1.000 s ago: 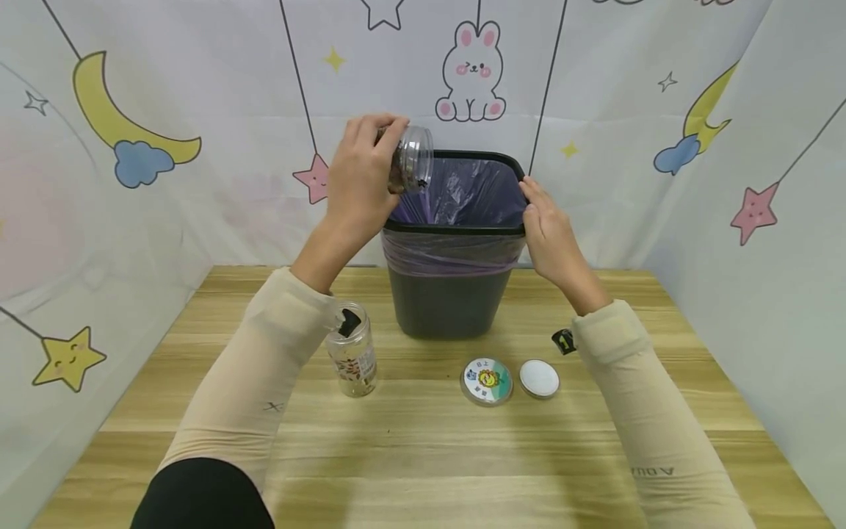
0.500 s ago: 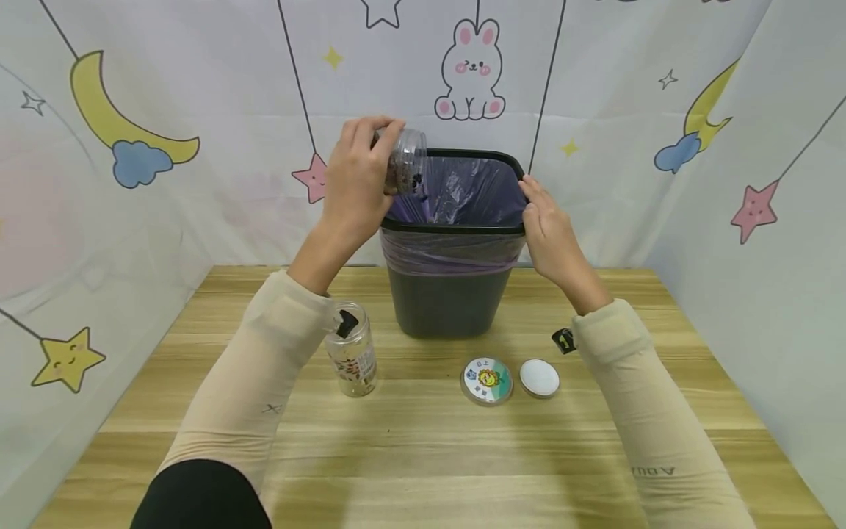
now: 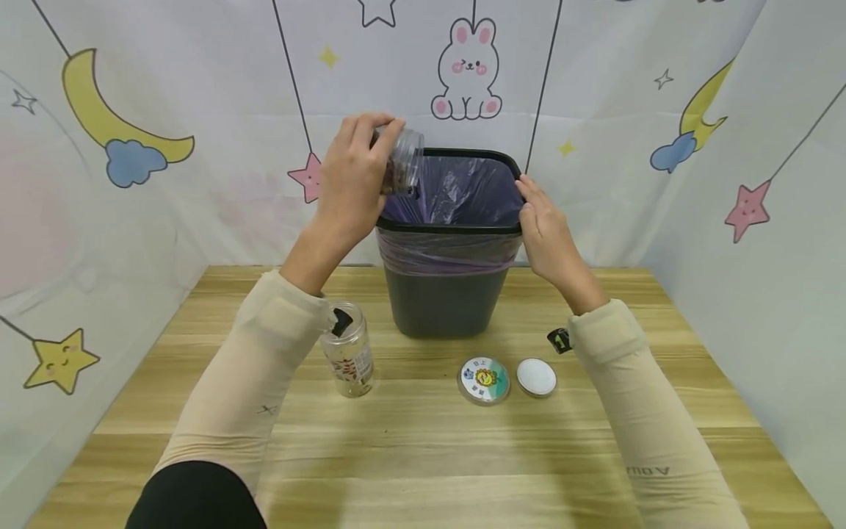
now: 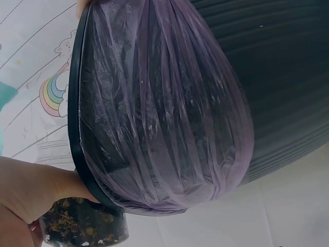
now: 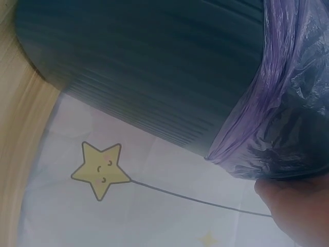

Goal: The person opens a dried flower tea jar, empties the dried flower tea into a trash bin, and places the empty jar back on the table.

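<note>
My left hand (image 3: 350, 175) grips a clear jar (image 3: 405, 163), tipped on its side with the mouth over the left part of a dark trash can (image 3: 443, 303). Dark and yellowish dried bits show through the jar wall (image 4: 85, 229) in the left wrist view; a few dark ones lie near its mouth. A translucent purple bag (image 3: 472, 192) lines the can and folds down over its black rim. At the rim's right side, my right hand (image 3: 547, 234) holds the edge, its thumb (image 5: 272, 193) against the bagged outside in the right wrist view.
A second clear jar (image 3: 355, 360), without a lid, stands upright on the wooden table (image 3: 410, 455) by my left sleeve. Two round lids, one with a sunflower print (image 3: 485, 380) and one white (image 3: 537, 377), lie front right of the can. A printed curtain (image 3: 251, 147) hangs close behind.
The tipped jar shifts slightly left with my left hand, and the dark bits near its mouth move. My right hand stays at the rim.
</note>
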Available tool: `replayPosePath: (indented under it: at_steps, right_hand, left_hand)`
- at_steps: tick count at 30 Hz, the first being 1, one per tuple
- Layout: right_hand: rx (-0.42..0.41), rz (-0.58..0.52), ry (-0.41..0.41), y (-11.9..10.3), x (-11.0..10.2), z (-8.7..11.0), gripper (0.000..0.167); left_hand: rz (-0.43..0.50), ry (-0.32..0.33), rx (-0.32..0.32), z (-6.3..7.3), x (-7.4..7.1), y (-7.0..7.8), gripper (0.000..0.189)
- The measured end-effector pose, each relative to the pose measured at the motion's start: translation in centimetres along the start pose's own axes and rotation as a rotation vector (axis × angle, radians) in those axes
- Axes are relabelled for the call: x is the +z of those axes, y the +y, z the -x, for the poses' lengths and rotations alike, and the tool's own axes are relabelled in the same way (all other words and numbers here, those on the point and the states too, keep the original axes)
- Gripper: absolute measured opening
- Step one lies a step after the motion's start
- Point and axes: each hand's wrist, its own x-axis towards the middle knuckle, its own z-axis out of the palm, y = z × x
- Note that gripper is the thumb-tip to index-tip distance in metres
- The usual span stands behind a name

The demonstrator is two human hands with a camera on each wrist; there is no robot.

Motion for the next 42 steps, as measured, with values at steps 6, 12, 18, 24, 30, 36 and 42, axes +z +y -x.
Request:
replayPosePath:
  at_steps: [6,12,18,24,30,36,42]
  right_hand:
    - [0.010,-0.008,-0.004,-0.1,0.0,0.0,0.053]
    - [0.002,-0.011,0.000,-0.2,0.0,0.0,0.053]
    - [0.004,-0.005,-0.001,-0.1,-0.1,-0.1,0.053]
    - [0.009,-0.004,-0.006,-0.1,-0.2,0.0,0.054]
    - [0.014,-0.002,-0.009,-0.1,-0.1,-0.1,0.054]
    - [0.017,0.002,-0.014,-0.2,-0.3,-0.2,0.055]
    - [0.030,0.003,-0.017,-0.3,-0.3,-0.2,0.054]
  left_hand:
    - [-0.004,0.008,0.032,-0.1,-0.1,0.0,0.071]
    - [-0.009,0.024,0.050,-0.4,-0.3,0.4,0.067]
    - [-0.022,0.042,0.069,-0.8,-0.5,0.6,0.061]
    - [-0.044,0.030,0.099,-1.1,-0.6,0.6,0.058]
    - [-0.054,0.011,0.115,-1.0,-0.5,0.6,0.059]
    - [-0.057,0.023,0.118,-1.2,-0.6,0.6,0.058]
    - [-0.066,0.017,0.133,-1.3,-0.7,0.6,0.056]
